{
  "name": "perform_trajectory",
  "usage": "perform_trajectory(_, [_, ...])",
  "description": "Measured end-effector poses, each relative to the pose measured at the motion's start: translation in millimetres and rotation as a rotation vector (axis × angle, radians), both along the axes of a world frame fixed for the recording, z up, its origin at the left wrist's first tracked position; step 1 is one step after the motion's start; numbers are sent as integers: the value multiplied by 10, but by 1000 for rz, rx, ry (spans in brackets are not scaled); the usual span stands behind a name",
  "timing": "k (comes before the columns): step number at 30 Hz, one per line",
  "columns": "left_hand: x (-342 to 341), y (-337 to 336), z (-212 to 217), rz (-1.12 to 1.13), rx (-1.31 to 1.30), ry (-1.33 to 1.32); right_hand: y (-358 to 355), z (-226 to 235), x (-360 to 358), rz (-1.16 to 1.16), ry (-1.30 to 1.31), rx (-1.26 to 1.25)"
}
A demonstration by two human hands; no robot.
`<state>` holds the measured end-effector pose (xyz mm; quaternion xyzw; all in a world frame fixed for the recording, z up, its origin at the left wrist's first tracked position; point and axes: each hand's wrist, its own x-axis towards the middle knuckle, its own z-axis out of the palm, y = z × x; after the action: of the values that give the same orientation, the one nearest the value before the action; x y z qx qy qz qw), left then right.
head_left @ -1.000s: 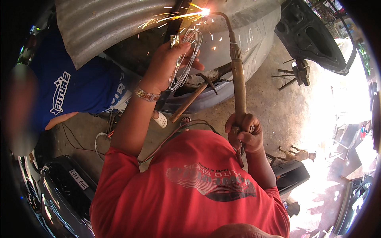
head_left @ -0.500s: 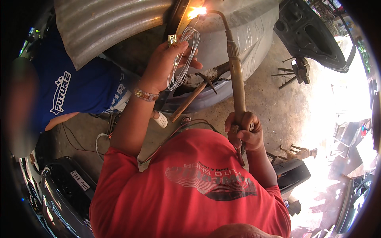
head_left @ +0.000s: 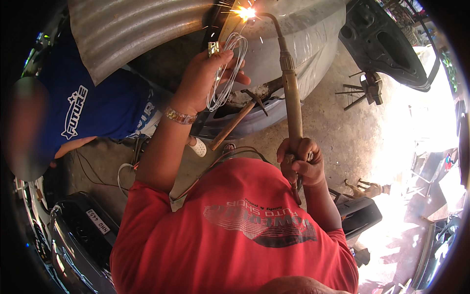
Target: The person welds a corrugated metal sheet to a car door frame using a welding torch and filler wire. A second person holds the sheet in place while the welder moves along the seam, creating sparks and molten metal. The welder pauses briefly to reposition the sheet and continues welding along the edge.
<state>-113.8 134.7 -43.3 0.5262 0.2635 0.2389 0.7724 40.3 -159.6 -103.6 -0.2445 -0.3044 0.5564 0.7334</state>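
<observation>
My right hand (head_left: 302, 164) is wrapped round the valve end of a long gas welding torch (head_left: 293, 108). The torch's bent tip ends in a bright flame (head_left: 246, 13) with sparks, at the edge of a grey car body panel (head_left: 313, 34). My left hand (head_left: 208, 73) pinches a looped coil of thin silver wire (head_left: 228, 78) between thumb and fingers. The wire's upper end runs up toward the flame. A hammer (head_left: 235, 125) with a wooden handle lies below the coil, by the car body.
A corrugated metal sheet (head_left: 142, 29) hangs at the upper left. Beside it bends another person in a blue shirt (head_left: 98, 98). Hoses (head_left: 196, 183) trail over the floor near me. A bench vise (head_left: 370, 88) and a dark car door (head_left: 387, 44) are at the right.
The flame has grown brighter, and sparks now fly from it. The other person has shifted slightly. Both my hands stay nearly in place.
</observation>
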Motion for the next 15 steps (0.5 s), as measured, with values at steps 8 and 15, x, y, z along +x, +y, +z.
perform_trajectory(8, [11, -11, 35, -8, -5, -12, -16, -16, 2, 0, 16, -3])
perform_trajectory(15, [-9, -15, 22, -9, -35, -42, -16, 6, -1, 20, 11, -17])
